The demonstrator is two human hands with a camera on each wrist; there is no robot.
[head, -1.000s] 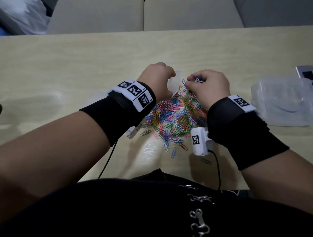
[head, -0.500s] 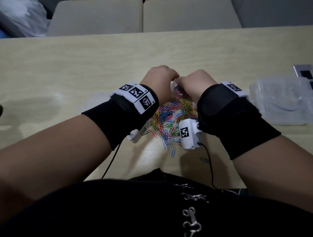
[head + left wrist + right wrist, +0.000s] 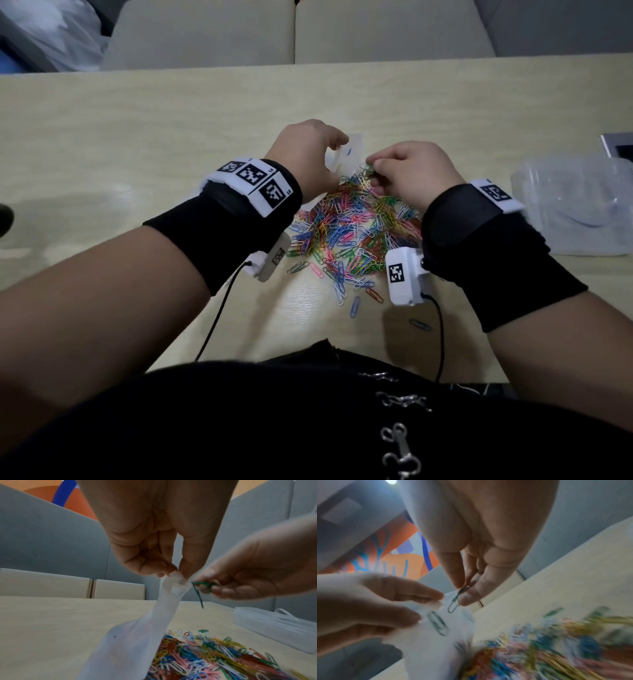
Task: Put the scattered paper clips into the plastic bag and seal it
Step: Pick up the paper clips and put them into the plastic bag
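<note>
A heap of coloured paper clips [image 3: 352, 226] [image 3: 214, 655] [image 3: 547, 642] lies on the pale wooden table [image 3: 171, 137]. My left hand [image 3: 308, 157] [image 3: 173, 572] [image 3: 423, 605] pinches the top edge of a small clear plastic bag [image 3: 347, 156] [image 3: 137, 635] [image 3: 440, 635], which hangs down to the table beside the heap; a few clips show inside it. My right hand [image 3: 373, 168] [image 3: 462, 595] [image 3: 209, 588] pinches a green paper clip [image 3: 455, 601] [image 3: 200, 588] right at the bag's mouth.
A clear plastic box [image 3: 575, 209] [image 3: 274, 626] stands on the table to the right of the heap. A few stray clips [image 3: 356, 305] lie nearer the front edge. Cables run from both wrist cameras toward my body. Beige chairs [image 3: 294, 31] stand behind the table.
The right hand went to the bag's mouth, then drew back to the right; it now holds a green clip at the opening. The left hand kept its pinch on the bag and lifted slightly.
</note>
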